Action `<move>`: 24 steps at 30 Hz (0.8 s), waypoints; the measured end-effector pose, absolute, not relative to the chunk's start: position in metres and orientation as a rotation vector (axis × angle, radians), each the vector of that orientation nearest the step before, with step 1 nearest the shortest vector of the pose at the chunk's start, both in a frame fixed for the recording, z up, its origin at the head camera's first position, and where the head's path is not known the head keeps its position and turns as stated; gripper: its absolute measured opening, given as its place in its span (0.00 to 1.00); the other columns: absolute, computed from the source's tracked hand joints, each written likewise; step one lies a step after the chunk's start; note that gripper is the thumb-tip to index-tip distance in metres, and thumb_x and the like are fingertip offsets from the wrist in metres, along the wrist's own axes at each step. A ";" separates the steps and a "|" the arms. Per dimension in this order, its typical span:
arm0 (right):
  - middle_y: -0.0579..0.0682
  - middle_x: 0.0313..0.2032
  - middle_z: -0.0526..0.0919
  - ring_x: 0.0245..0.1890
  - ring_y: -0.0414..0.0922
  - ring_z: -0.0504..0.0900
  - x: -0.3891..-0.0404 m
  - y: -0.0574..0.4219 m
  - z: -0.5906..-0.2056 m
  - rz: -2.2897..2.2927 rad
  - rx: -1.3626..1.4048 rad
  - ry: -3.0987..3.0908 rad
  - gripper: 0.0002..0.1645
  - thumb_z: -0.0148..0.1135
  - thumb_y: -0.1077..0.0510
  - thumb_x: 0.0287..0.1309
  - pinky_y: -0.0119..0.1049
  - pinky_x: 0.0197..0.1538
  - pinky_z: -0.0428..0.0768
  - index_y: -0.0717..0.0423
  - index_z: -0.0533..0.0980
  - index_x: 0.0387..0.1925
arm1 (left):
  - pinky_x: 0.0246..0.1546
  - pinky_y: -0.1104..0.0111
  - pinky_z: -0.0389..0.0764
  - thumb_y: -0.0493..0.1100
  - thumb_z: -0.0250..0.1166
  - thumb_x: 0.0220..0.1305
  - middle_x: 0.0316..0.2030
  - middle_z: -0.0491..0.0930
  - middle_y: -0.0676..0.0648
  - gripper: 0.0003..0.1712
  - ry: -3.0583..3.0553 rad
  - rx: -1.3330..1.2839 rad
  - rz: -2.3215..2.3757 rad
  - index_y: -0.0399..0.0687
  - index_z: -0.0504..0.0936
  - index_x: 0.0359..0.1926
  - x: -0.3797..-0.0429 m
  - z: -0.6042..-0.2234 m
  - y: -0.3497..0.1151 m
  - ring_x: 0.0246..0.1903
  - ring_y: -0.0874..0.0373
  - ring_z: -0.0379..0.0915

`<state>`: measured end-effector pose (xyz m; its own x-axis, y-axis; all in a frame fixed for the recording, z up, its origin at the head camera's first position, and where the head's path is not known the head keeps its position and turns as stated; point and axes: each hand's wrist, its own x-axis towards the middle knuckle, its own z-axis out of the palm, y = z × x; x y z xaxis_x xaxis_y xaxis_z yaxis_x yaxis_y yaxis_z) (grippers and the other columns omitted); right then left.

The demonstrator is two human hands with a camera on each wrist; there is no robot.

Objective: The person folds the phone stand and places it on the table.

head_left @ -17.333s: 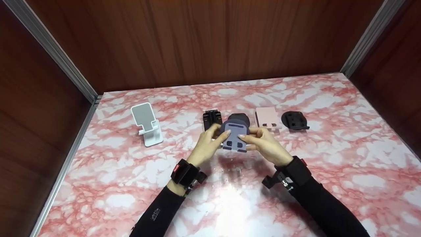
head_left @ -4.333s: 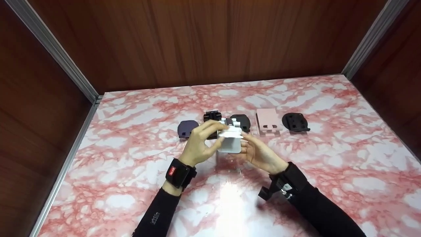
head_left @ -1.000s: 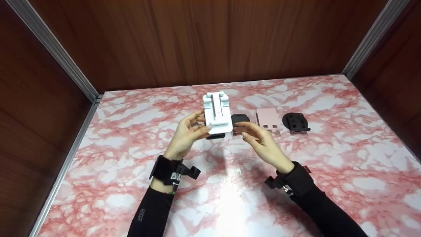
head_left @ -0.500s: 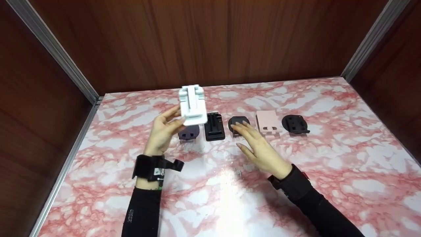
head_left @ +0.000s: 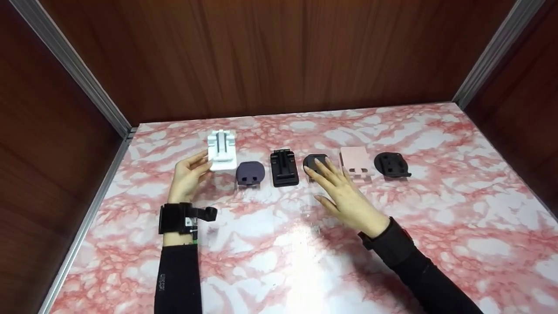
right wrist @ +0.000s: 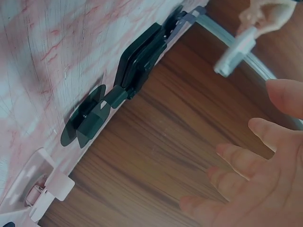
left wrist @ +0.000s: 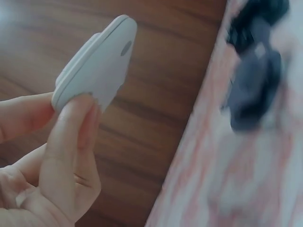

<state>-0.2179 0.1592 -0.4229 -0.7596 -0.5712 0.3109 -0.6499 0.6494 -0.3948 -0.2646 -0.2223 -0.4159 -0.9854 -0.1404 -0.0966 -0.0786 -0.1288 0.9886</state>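
At the left of the head view, my left hand [head_left: 187, 176] pinches a folded white phone stand [head_left: 222, 150] by its edge. In the left wrist view that white stand [left wrist: 97, 61] is up in the air, thumb and fingers on its lower end. My right hand [head_left: 346, 203] has its fingers spread and holds nothing. In the head view its fingertips overlap a dark grey round phone stand [head_left: 314, 162], while the right wrist view has the palm [right wrist: 265, 184] well apart from the stands. To the right of the white stand is a purple phone stand [head_left: 250, 172].
A folded black phone stand [head_left: 284, 168], a pink one [head_left: 355, 159] and a black round one [head_left: 390, 165] continue the row on the red-and-white marbled table [head_left: 244, 257]. A wood-grain wall [head_left: 296, 56] rises behind the table, with metal corner posts at both sides.
The white stand was opened out at first and is now folded; my left hand has carried it left. The purple stand, earlier in both hands, lies in the row. The right hand has let go and spread.
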 end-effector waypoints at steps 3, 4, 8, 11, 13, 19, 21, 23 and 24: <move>0.56 0.77 0.51 0.77 0.61 0.47 -0.218 0.160 -0.423 0.731 1.010 -2.708 0.38 0.57 0.56 0.69 0.69 0.75 0.45 0.46 0.56 0.76 | 0.35 0.80 0.83 0.27 0.57 0.68 0.36 0.79 0.54 0.29 -2.094 0.303 -2.280 0.27 0.64 0.68 -0.266 -0.423 -0.229 0.30 0.68 0.80; 0.56 0.77 0.51 0.77 0.62 0.48 -0.218 0.160 -0.423 0.728 1.010 -2.708 0.38 0.58 0.56 0.69 0.69 0.74 0.45 0.46 0.56 0.76 | 0.36 0.80 0.84 0.27 0.57 0.67 0.36 0.79 0.54 0.28 -2.111 0.321 -2.262 0.27 0.65 0.68 -0.266 -0.425 -0.231 0.30 0.69 0.80; 0.56 0.77 0.51 0.77 0.62 0.48 -0.218 0.161 -0.422 0.717 1.007 -2.719 0.39 0.58 0.56 0.69 0.69 0.74 0.44 0.45 0.56 0.76 | 0.35 0.79 0.84 0.27 0.57 0.67 0.38 0.81 0.50 0.27 -2.176 0.361 -2.198 0.26 0.66 0.66 -0.267 -0.433 -0.237 0.29 0.69 0.80; 0.56 0.77 0.51 0.77 0.62 0.48 -0.217 0.162 -0.421 0.709 1.008 -2.732 0.39 0.59 0.56 0.68 0.69 0.74 0.44 0.46 0.56 0.76 | 0.29 0.78 0.84 0.28 0.58 0.67 0.45 0.83 0.40 0.27 -2.236 0.386 -2.144 0.27 0.67 0.66 -0.267 -0.439 -0.240 0.24 0.69 0.78; 0.56 0.77 0.51 0.77 0.62 0.47 -0.217 0.162 -0.422 0.692 1.009 -2.739 0.40 0.60 0.57 0.67 0.69 0.74 0.44 0.47 0.56 0.76 | 0.27 0.77 0.84 0.28 0.58 0.67 0.52 0.80 0.32 0.27 -2.283 0.394 -2.097 0.27 0.67 0.66 -0.268 -0.441 -0.241 0.22 0.68 0.78; 0.56 0.78 0.50 0.78 0.61 0.45 -0.216 0.163 -0.421 0.658 1.017 -2.754 0.40 0.60 0.56 0.67 0.70 0.74 0.44 0.46 0.55 0.76 | 0.33 0.76 0.85 0.30 0.59 0.67 0.59 0.73 0.25 0.26 -2.447 0.385 -1.878 0.28 0.69 0.65 -0.269 -0.446 -0.242 0.27 0.72 0.77; 0.56 0.78 0.50 0.78 0.61 0.45 -0.216 0.164 -0.421 0.654 1.019 -2.760 0.41 0.60 0.56 0.67 0.69 0.74 0.43 0.46 0.55 0.76 | 0.36 0.76 0.85 0.31 0.60 0.67 0.59 0.74 0.26 0.26 -2.495 0.389 -1.811 0.29 0.70 0.65 -0.271 -0.448 -0.243 0.30 0.72 0.77; 0.56 0.78 0.50 0.77 0.61 0.45 -0.216 0.164 -0.420 0.648 1.021 -2.765 0.41 0.60 0.56 0.67 0.69 0.74 0.44 0.45 0.55 0.77 | 0.37 0.76 0.85 0.31 0.60 0.67 0.59 0.74 0.26 0.26 -2.524 0.396 -1.774 0.29 0.71 0.64 -0.272 -0.450 -0.244 0.32 0.70 0.77; 0.56 0.78 0.49 0.77 0.61 0.45 -0.217 0.164 -0.420 0.642 1.022 -2.766 0.41 0.61 0.56 0.67 0.69 0.74 0.44 0.45 0.55 0.77 | 0.37 0.77 0.85 0.31 0.60 0.67 0.59 0.74 0.26 0.26 -2.535 0.403 -1.765 0.29 0.71 0.65 -0.272 -0.451 -0.244 0.33 0.69 0.77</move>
<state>-0.2168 0.1637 -0.4203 -0.7637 -0.5924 0.2566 -0.6449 0.6812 -0.3466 -0.2720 -0.2443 -0.4508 -0.9662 -0.2257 -0.1249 -0.1955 0.3247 0.9254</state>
